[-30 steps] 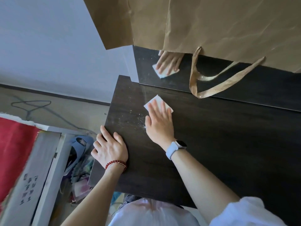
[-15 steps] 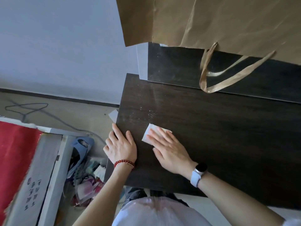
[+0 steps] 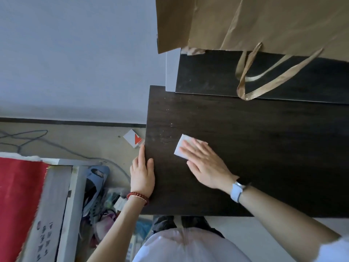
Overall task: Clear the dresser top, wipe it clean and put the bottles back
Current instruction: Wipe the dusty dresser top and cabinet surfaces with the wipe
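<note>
The dark wood dresser top fills the right half of the view and carries no bottles. My right hand, with a pale watch at the wrist, lies flat with its fingers pressing a folded white wipe onto the top near its left side. Pale specks of dust lie just left of the wipe. My left hand, with a red bead bracelet, rests open on the dresser's left edge, fingers pointing away from me. No bottles are in view.
A brown paper bag with dangling handles hangs over the mirror at the back. Left of the dresser the floor holds a small white and red card, a cable, a slipper, clutter and a red cloth.
My right hand slid the wipe from the back left of the top toward me and now pushes it a little to the right. My left hand shifted along the left edge.
</note>
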Demonstrator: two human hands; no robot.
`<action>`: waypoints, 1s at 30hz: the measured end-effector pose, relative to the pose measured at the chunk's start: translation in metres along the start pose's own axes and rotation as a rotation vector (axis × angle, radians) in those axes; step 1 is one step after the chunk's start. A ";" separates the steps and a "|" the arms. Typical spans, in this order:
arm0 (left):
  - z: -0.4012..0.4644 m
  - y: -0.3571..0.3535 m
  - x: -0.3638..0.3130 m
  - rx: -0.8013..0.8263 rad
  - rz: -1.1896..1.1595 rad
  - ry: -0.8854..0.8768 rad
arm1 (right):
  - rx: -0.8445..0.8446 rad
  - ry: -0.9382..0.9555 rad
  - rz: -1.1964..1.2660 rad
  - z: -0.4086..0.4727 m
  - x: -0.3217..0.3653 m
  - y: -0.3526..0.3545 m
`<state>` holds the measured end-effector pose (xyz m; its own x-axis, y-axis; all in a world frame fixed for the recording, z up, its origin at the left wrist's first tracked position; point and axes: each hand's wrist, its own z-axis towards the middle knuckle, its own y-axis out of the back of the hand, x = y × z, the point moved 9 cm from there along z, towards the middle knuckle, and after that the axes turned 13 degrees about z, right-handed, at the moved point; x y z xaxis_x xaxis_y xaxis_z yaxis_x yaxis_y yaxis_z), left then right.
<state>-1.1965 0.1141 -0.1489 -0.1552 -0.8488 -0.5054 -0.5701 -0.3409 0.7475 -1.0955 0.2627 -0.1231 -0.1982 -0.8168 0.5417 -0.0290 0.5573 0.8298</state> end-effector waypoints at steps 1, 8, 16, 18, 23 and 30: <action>0.000 -0.002 0.001 0.022 -0.025 -0.012 | -0.081 -0.104 -0.003 0.012 -0.021 0.016; 0.002 -0.006 0.006 0.060 -0.101 -0.058 | -0.018 0.036 0.063 -0.018 0.046 -0.025; 0.003 0.002 0.010 0.049 -0.194 -0.102 | -0.056 -0.080 0.077 -0.001 0.033 -0.013; -0.001 0.008 0.015 0.016 -0.191 -0.040 | -0.077 -0.097 0.177 0.002 0.051 -0.024; -0.027 0.044 0.013 -0.335 0.034 -0.072 | -0.198 -0.181 0.711 -0.028 0.050 -0.014; -0.061 -0.039 -0.065 -0.082 0.747 -0.645 | -0.375 -0.383 0.131 -0.047 -0.025 0.017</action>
<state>-1.1145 0.1577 -0.1192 -0.8755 -0.4830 -0.0112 -0.0927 0.1451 0.9851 -1.0447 0.2854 -0.1162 -0.5210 -0.5930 0.6139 0.3566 0.5022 0.7878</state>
